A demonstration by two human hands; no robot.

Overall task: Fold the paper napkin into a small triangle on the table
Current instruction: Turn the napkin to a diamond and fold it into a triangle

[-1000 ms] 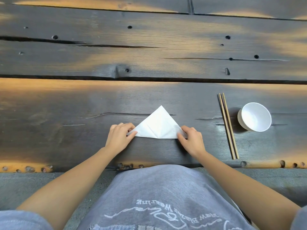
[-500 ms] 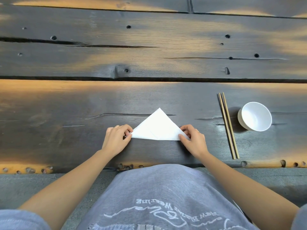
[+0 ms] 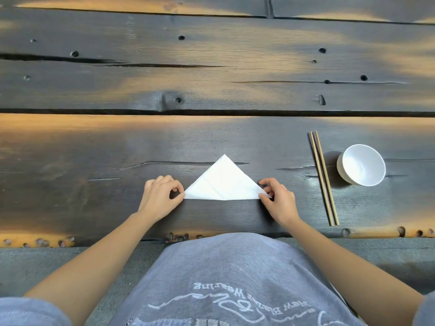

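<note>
Hands (image 3: 160, 198) shifted outward — pinching napkin (image 3: 223, 182) corners, crisp triangle

White paper napkin (image 3: 224, 182) folded into a triangle.
It lies flat on the dark table's near plank, apex pointing far.

Soft, even light fell on the dark worktop (image 3: 94, 149), leaving pale sheen patches. The bowl (image 3: 361, 164) cast a faint shadow leftward. Focus was sharp; plank lines bowed near the edges.
</note>
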